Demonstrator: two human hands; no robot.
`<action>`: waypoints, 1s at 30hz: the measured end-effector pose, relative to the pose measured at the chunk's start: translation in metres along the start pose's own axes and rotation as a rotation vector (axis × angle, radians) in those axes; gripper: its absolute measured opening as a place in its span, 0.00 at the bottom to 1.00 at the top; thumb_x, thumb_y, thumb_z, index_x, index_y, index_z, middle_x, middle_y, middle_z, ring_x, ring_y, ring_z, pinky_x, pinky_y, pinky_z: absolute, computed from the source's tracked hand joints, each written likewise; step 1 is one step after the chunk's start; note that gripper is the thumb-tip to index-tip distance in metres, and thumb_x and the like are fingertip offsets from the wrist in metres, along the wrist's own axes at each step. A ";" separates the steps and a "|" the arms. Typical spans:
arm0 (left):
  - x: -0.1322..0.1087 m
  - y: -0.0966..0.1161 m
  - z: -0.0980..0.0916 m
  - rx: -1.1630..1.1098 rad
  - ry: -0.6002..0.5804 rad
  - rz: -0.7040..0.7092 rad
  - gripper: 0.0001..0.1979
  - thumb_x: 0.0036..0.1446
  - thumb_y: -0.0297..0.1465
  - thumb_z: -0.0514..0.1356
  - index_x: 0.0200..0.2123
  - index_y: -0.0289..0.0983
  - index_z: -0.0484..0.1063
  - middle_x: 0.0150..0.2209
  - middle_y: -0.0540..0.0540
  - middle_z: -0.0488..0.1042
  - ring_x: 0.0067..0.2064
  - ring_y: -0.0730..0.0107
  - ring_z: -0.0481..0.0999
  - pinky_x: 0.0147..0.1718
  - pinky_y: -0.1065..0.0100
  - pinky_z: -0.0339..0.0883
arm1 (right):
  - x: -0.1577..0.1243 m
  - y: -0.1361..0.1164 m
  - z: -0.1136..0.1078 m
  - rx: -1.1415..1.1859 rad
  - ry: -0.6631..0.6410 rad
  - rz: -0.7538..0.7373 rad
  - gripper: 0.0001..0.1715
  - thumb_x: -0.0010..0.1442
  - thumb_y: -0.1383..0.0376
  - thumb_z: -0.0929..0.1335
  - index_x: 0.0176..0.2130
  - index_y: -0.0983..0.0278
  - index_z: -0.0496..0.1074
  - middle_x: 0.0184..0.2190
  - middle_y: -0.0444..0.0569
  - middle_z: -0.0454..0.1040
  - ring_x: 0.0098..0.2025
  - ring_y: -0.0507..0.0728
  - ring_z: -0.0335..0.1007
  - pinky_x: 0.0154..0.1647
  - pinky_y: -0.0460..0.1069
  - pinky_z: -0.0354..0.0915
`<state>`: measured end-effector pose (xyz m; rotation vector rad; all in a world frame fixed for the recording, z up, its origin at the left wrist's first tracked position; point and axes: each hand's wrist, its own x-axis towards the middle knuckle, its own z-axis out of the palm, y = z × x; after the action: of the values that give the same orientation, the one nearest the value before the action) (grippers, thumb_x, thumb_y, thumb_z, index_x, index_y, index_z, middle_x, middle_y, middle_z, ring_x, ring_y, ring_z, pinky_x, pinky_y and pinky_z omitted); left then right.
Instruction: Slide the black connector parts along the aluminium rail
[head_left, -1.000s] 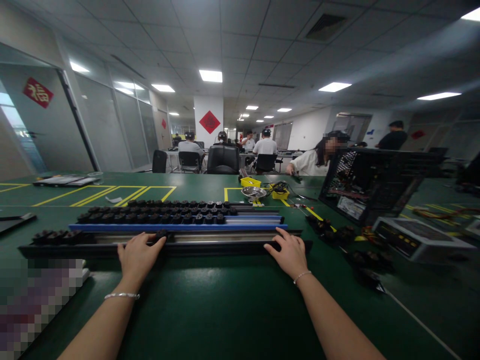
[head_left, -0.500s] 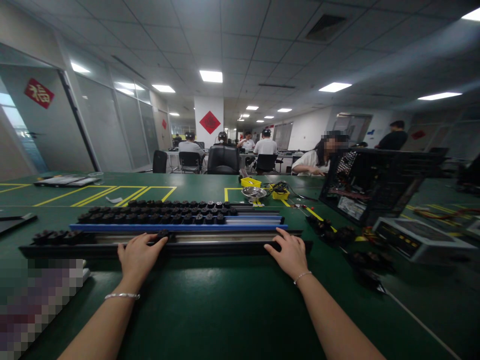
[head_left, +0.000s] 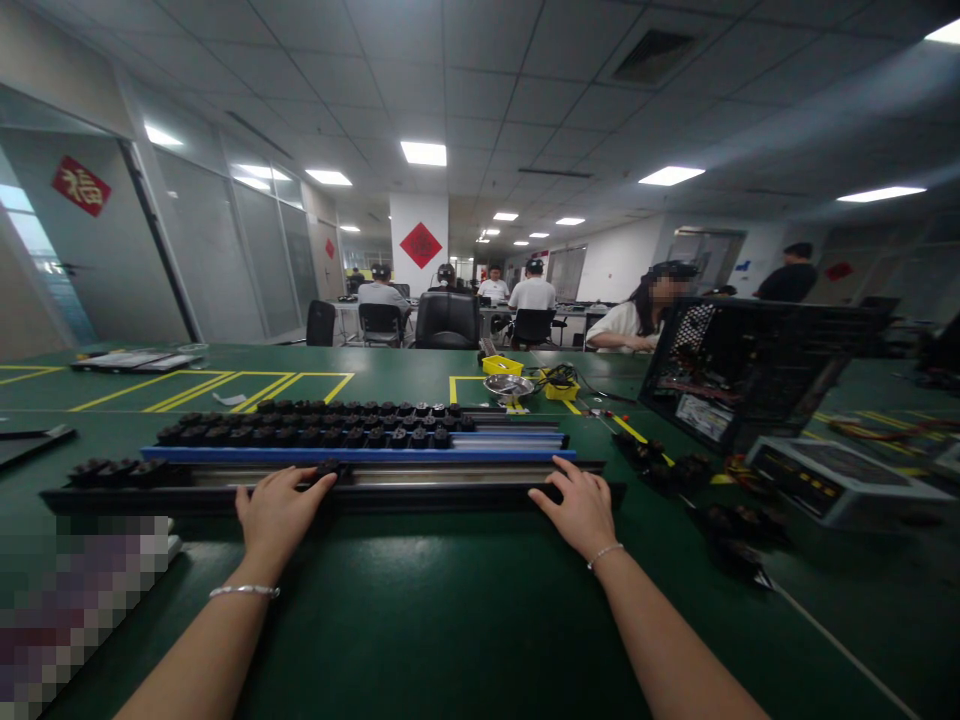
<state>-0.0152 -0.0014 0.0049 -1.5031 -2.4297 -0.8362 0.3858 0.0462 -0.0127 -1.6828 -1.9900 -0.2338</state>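
In the head view, my left hand (head_left: pixel 277 510) has its thumb and fingers about a small black socket-like block (head_left: pixel 330 472) in the nearest long black metal channel (head_left: pixel 420 492). My right hand (head_left: pixel 577 505) grips that channel near its right end, thumb on the near side and fingertips over the top. Several similar black blocks (head_left: pixel 120 472) sit in the channel's left end. Just behind lies a blue channel (head_left: pixel 360 455), with a long row of black blocks (head_left: pixel 300 437) along it. Another row of them runs farther back.
An open computer case (head_left: pixel 750 370) and a grey power supply (head_left: pixel 847 480) stand on the right. Loose black parts (head_left: pixel 742 540) lie nearer. A metal bowl (head_left: pixel 508 386) and yellow trays (head_left: pixel 502 366) are beyond the channels. A co-worker (head_left: pixel 645 310) sits across the table.
Both my hands, the block and the channels keep their places. Across the table, the co-worker's arm has shifted slightly.
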 end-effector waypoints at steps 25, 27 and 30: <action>0.003 -0.005 0.004 -0.002 -0.006 0.014 0.21 0.50 0.47 0.51 0.38 0.42 0.75 0.50 0.41 0.70 0.54 0.51 0.62 0.54 0.45 0.43 | 0.000 0.000 0.001 -0.015 0.012 -0.006 0.23 0.53 0.45 0.60 0.33 0.58 0.71 0.54 0.46 0.62 0.50 0.60 0.59 0.51 0.59 0.48; 0.003 -0.004 0.005 0.002 -0.015 0.008 0.21 0.50 0.47 0.50 0.38 0.43 0.75 0.50 0.42 0.70 0.55 0.51 0.62 0.55 0.46 0.43 | 0.000 0.000 0.001 -0.014 0.013 -0.008 0.23 0.53 0.45 0.60 0.33 0.58 0.71 0.54 0.46 0.62 0.50 0.60 0.58 0.51 0.59 0.48; 0.003 -0.004 0.004 0.009 -0.029 -0.007 0.20 0.50 0.47 0.51 0.39 0.43 0.74 0.51 0.42 0.69 0.55 0.53 0.62 0.55 0.46 0.42 | 0.000 0.000 0.000 -0.011 0.006 -0.005 0.23 0.53 0.45 0.59 0.33 0.58 0.71 0.54 0.46 0.62 0.50 0.60 0.58 0.51 0.59 0.48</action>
<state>-0.0193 0.0022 0.0011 -1.5148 -2.4568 -0.8092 0.3856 0.0465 -0.0124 -1.6819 -1.9928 -0.2519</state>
